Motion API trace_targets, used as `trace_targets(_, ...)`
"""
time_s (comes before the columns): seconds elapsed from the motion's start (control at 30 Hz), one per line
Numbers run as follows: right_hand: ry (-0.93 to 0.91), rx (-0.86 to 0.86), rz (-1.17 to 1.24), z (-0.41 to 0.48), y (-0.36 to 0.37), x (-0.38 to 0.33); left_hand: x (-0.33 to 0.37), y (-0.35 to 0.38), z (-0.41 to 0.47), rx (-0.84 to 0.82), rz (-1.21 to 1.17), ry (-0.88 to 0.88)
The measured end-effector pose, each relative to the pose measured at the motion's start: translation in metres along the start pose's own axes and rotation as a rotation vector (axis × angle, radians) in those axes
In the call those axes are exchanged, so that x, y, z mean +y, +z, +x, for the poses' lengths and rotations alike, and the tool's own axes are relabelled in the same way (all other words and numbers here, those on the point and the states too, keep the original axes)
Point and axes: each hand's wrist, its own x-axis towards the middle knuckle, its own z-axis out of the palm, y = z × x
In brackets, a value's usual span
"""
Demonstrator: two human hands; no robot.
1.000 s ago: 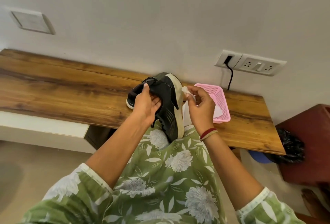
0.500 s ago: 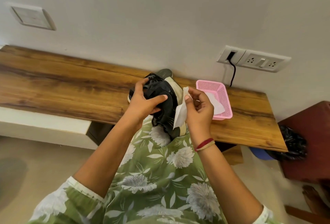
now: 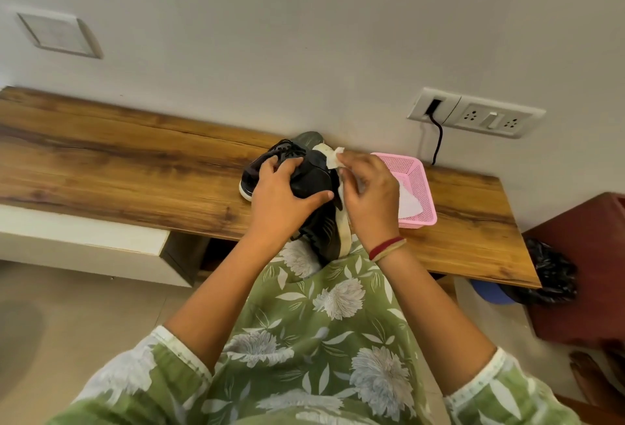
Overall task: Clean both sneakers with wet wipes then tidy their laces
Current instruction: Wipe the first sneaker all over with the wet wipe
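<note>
- Over the front edge of the wooden shelf [image 3: 118, 167], a black sneaker [image 3: 314, 184] is held sideways, cream sole turned right.
- Gripping its upper, the left hand [image 3: 280, 198] curls its fingers over the top, thumb across the side.
- At the sole's rim, the right hand [image 3: 368, 201] pinches a wet wipe [image 3: 334, 160] between bent fingers.
- On the shelf's right half sits a pink basket [image 3: 417, 181].

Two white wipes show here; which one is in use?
The wipe pinched by the right hand against the pale sole of the sneaker. The other wipe lies in the pink basket.
</note>
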Motion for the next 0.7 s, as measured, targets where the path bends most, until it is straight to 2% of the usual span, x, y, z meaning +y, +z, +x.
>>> trace_targets(0.17,-0.091,-0.082,-0.183,0.023,0.002,-0.009,0.001,0.004,0.001,0.023,0.02,0.096)
trace_targets(0.3,-0.029,-0.283,-0.368,0.041,0.001,-0.017,0.002,0.013,-0.006,0.011,0.009,0.151)
trace_targets(0.37,-0.044,-0.32,-0.463,0.038,0.0,-0.017,0.002,0.014,-0.005,0.018,-0.007,0.148)
trace_targets(0.6,-0.107,-0.138,-0.37,-0.002,-0.006,0.005,0.001,0.012,0.0,-0.006,-0.025,0.113)
trace_targets(0.7,-0.11,-0.152,-0.353,-0.022,-0.003,0.017,0.0,0.009,0.004,0.017,-0.052,0.073)
